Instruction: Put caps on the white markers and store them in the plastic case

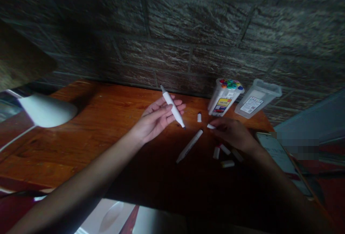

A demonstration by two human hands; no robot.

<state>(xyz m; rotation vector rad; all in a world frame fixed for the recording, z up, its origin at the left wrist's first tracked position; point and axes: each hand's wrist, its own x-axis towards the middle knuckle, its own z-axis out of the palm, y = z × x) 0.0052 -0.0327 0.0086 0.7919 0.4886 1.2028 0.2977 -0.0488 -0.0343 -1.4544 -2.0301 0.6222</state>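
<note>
My left hand holds a white double-ended marker between thumb and fingers, above the wooden desk. Both of its tips are bare. To the right, my right hand pinches a small white marker cap close to the desk top. Another cap with a dark end stands between the two hands. A second marker lies slantwise on the desk below them. Several loose caps, among them a white one with a yellowish end, lie under my right wrist in the shade.
Against the stone wall stand a clear case of colourful markers and a translucent case with a label. A white lamp base is on the left. A tablet-like flat object lies right; printed paper is at the front.
</note>
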